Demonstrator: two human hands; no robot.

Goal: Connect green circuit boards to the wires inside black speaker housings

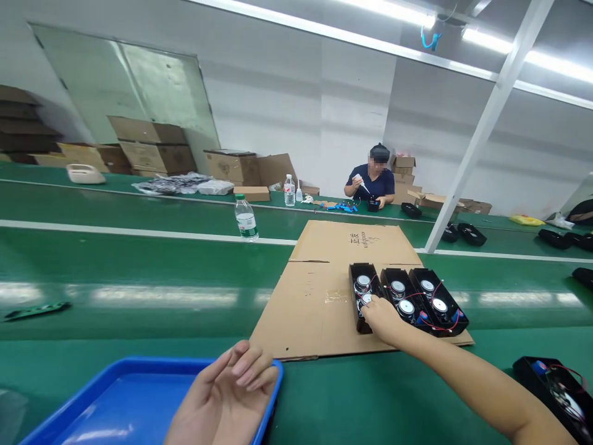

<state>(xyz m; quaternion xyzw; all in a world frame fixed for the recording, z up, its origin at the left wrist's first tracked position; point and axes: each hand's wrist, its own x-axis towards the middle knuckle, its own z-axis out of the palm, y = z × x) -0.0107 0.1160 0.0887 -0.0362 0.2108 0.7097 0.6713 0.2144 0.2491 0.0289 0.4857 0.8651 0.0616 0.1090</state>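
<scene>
Touching the leftmost speaker box (364, 321) on the cardboard (306, 303), the right hand (383, 319) hides its grip; the left hand (231, 389) hangs half-open near the cardboard. The box seems stiff; hold its walls.

A person's right hand (383, 318) reaches over a flattened cardboard sheet (296, 303), fingers at the nearer speaker (367, 299) in the leftmost of three black cases (419, 303) lined up on the cardboard's right side. The left hand (234, 389), palm up and fingers loosely curled, hovers above a blue tray (130, 398) at the cardboard's near left. On the green tabletop (343, 395), a fourth case (542, 395) lies at the cardboard's near right, and a green-capped bottle (246, 222) stands left of its far end. Beyond the cardboard, a dark-shirted co-worker (386, 183) tilts a white bottle (359, 180) toward a black piece (373, 204).
</scene>
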